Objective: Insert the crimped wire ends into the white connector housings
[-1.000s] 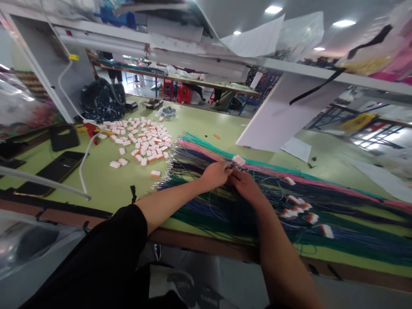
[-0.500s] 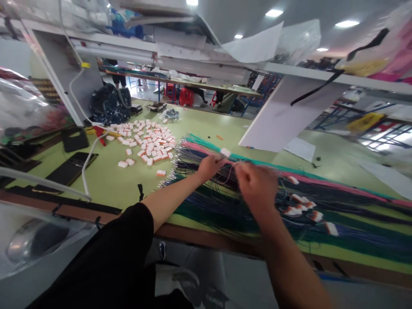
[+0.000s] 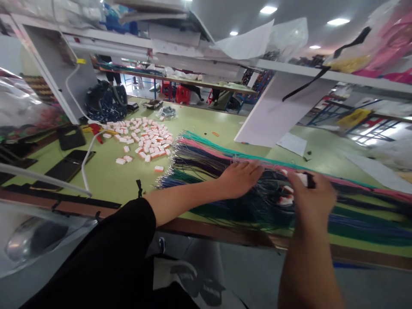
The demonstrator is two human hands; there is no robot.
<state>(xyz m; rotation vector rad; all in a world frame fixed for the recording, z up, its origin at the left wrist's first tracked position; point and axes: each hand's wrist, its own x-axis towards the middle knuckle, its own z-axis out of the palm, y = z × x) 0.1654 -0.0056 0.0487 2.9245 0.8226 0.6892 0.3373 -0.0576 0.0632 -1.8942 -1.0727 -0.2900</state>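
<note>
Long wires in teal, pink, dark and green (image 3: pixel 206 150) lie in bundles along the bench, their bare tips fanned out at the left end. My left hand (image 3: pixel 241 178) rests across the dark wires near the middle, palm down with fingers stretched out. Farther right, my right hand (image 3: pixel 315 195) has thumb and fingers closed around white connector housings (image 3: pixel 302 178), partly hidden by the fingers. More white and orange connectors (image 3: pixel 286 198) lie on the wires between the two hands. A heap of loose white and orange connectors (image 3: pixel 151 141) is spread left of the wire tips.
On the left of the bench lie a dark phone-like slab (image 3: pixel 69 167), red-handled pliers (image 3: pixel 96 130) and a patterned dark bag (image 3: pixel 106 101). A white upright panel (image 3: pixel 257 113) supports the cluttered shelf above. A paper sheet (image 3: pixel 292 143) lies behind the wires.
Both hands have moved right along the wires. The left hand has loosened from a pinch near a connector to lie spread on the bundle; the right hand now grips the connectors.
</note>
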